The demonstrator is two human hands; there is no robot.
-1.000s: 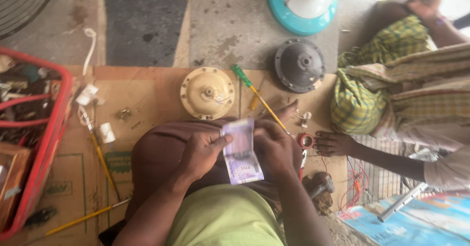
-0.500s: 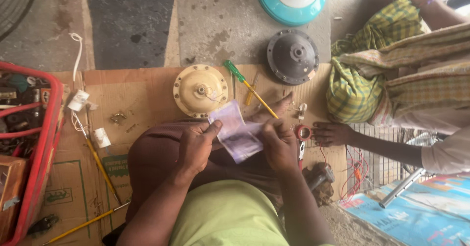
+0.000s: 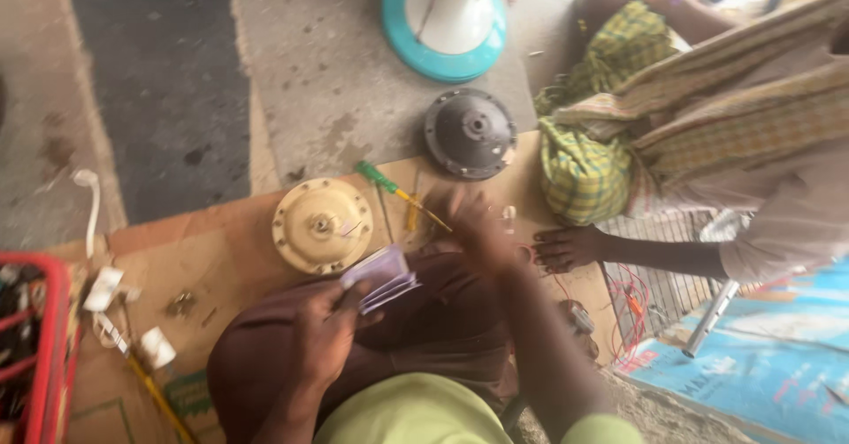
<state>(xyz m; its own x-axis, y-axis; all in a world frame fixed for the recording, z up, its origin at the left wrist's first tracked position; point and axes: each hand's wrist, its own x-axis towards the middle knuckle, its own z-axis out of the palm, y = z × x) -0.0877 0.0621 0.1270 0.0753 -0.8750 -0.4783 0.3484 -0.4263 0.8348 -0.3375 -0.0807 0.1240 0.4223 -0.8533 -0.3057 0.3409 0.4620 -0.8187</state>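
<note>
Flattened brown cardboard (image 3: 221,258) is covering rough concrete floor (image 3: 309,72), and the person is sitting on it with the work in the lap. At the centre of the frame the left hand (image 3: 323,338) is pinching a small stack of pale purple paper notes (image 3: 382,278), its grip closed on the stack's lower edge with the thumb on top. The right hand (image 3: 478,223) is blurred just above and to the right, apart from the notes; whether its grip is spread or pressed together cannot be told.

Judging by this, the notes are being sorted through with one hand while the other is reaching toward the tools.

Just above the notes a cream round motor cover (image 3: 323,225) is lying flat, and right of it a green-handled screwdriver (image 3: 393,189) is resting slantwise. Higher, a dark grey round motor housing (image 3: 470,133) is sitting at the cardboard's edge, and a teal and white fan base (image 3: 447,19) is standing at the top. Another person's hand (image 3: 570,248) is pressing on the cardboard at centre right, beside red wires (image 3: 632,307).

At the lower left a green square print (image 3: 187,391) is showing on the cardboard; at the lower right a blue printed sheet (image 3: 752,373) is lying flat. A red basket (image 3: 49,355) is standing at the left edge.
</note>
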